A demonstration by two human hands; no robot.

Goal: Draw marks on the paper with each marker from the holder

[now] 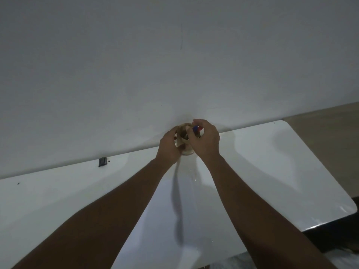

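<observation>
A round tan holder (pixel 183 133) stands at the far edge of the white table (pixel 272 162), against the wall. My left hand (pixel 170 145) wraps around the holder's left side. My right hand (pixel 206 139) is at its right rim, fingers pinched on markers whose blue and red caps (pixel 196 129) poke out between my fingers. A white sheet of paper (pixel 174 220) lies on the table between my forearms, partly under them. The holder's inside is dark and mostly hidden by my hands.
A small dark clip-like object (pixel 102 162) sits at the table's back edge on the left. The grey wall (pixel 174 65) rises directly behind the table. The table's rounded right corner (pixel 349 208) borders a dark floor area.
</observation>
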